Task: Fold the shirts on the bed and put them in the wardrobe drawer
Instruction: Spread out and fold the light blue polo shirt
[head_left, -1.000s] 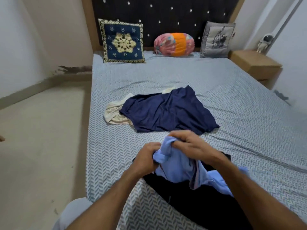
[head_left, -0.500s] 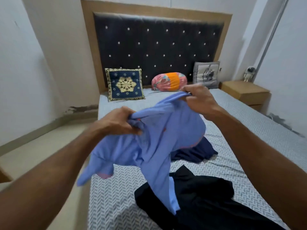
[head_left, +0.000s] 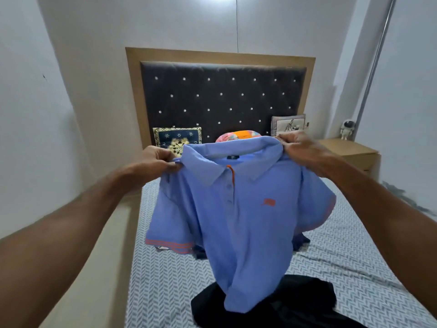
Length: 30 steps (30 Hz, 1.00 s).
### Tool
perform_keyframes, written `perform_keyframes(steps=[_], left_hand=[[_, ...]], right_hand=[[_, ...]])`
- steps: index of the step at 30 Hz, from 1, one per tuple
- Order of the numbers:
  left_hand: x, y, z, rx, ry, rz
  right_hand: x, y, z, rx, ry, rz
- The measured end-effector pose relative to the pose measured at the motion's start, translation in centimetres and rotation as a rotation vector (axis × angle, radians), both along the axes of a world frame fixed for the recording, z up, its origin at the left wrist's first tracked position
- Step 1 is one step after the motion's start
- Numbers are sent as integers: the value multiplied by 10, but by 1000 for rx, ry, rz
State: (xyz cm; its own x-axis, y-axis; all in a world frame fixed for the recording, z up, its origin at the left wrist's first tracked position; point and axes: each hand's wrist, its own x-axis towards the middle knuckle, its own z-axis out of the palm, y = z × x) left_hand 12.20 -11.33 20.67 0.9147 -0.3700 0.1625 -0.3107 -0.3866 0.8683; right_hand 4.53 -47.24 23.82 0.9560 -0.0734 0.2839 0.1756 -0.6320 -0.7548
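Blue polo shirt (head_left: 246, 209): held up in the air over the bed, front facing the camera, collar at the top, hem hanging down onto the black garment below.
Left hand (head_left: 157, 162): grip pinched on the shirt's shoulder beside the collar, fingers curled round the cloth.
Right hand (head_left: 300, 149): grip closed on the opposite shoulder at the collar's edge, holding fabric bunched.
Sleeves: the one on the left of the picture hangs free with its orange-striped cuff low; the other bulges outward, not flat.
Risk, uneven hold: the right hand looks higher than the left, so the shirt may go down crooked and the fold lines would run off-square.
Risk, hem drag: the hem touches the black garment (head_left: 295, 306); lowering from here could lay the polo over it, and the two could get folded or tangled together.
Risk, crowded spot: a dark blue garment (head_left: 300, 242) peeps out behind the polo, so flat bed (head_left: 354, 256) close by is limited; a rumpled base would give a creased fold.
Risk, slip: a pinch on thin knit cloth may let one shoulder drop if shaken hard.
Beyond: cushions (head_left: 177, 138) at the headboard (head_left: 222, 95), nightstand (head_left: 354, 155) to the right; the wardrobe drawer is not in view.
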Motion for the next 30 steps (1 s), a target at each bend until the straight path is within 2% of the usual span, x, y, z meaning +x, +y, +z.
perform_keyframes(steps=[3,5,6,10,14,17,19,20,21,23,25,27,30], left_hand=[[-4,-11,-10,-240,125,-73],[-7,-11,-15,-237,144,-81],[-10,-8,-17,-185,145,-102],[-23,15,-23,226,146,-261],[-13,35,-44,362,130,-229],[21,28,-68,502,29,-99],[38,9,-87,619,9,10],[45,-3,-96,591,64,74],[55,-16,-104,476,158,133],[74,-44,-114,97,372,236],[99,-67,-104,-295,466,306],[128,-85,-74,-561,426,326],[160,-96,-12,-707,183,310]], right_hand=[[-19,-10,-12,-9,206,121],[-30,-12,-19,-72,343,180],[-34,-13,-24,-115,413,220],[-33,-23,-45,-293,556,274],[-28,-35,-70,-543,591,126],[-16,-35,-90,-464,688,-36],[-4,-29,-104,-356,674,-151],[5,-26,-111,-255,634,-221],[16,-23,-115,-111,592,-291],[35,-20,-117,221,509,-344],[58,-20,-107,439,414,-301],[84,-28,-83,523,243,-329],[114,-47,-36,457,-78,-450]])
